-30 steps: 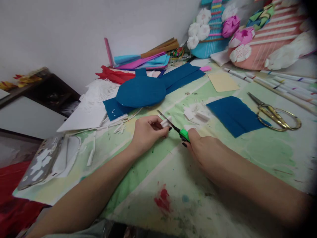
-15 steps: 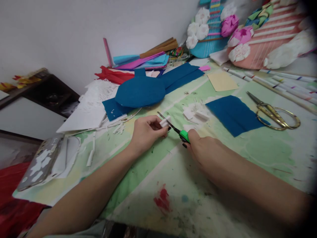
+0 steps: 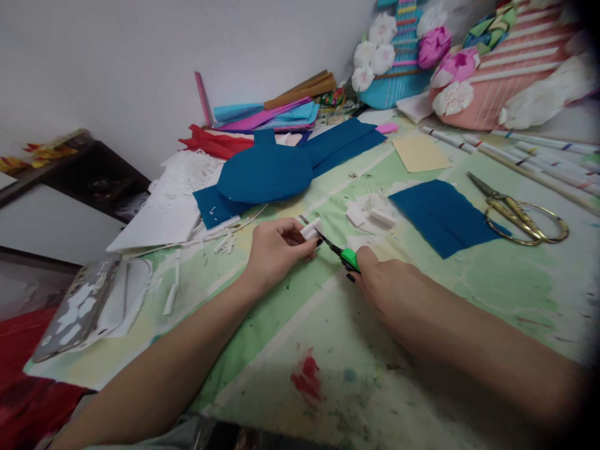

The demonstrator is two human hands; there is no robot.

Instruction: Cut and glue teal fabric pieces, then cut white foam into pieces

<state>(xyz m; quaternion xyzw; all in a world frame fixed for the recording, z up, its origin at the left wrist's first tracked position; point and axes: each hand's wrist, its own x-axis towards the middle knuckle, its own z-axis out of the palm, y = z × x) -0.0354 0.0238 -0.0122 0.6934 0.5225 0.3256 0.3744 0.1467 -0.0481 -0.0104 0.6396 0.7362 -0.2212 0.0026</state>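
Observation:
Between the thumb and fingers of my left hand [image 3: 281,247] is a small white block [image 3: 311,229], possibly foam or thick board. My right hand [image 3: 382,275] is closed round the green handle of a utility knife [image 3: 349,257]. Its dark, narrow blade runs up to the white block and passes behind it, with the tip showing on the far side. Whether the blade is in the block or only against it I cannot tell. Beside the knife, white scraps [image 3: 372,215] lie on the green patterned tablecloth [image 3: 262,350].
Gold-handled scissors [image 3: 525,219] overlap a blue paper square [image 3: 443,215] at right. Behind my left hand lies a blue oval cutout [image 3: 265,174]. Decorated guitar shapes [image 3: 396,84] stand at the back right, near striped sticks [image 3: 539,165]. A phone [image 3: 77,309] lies at the left edge.
The white block has tilted slightly in my left fingers and now covers the middle of the blade. My right hand and the knife have shifted very slightly to the right.

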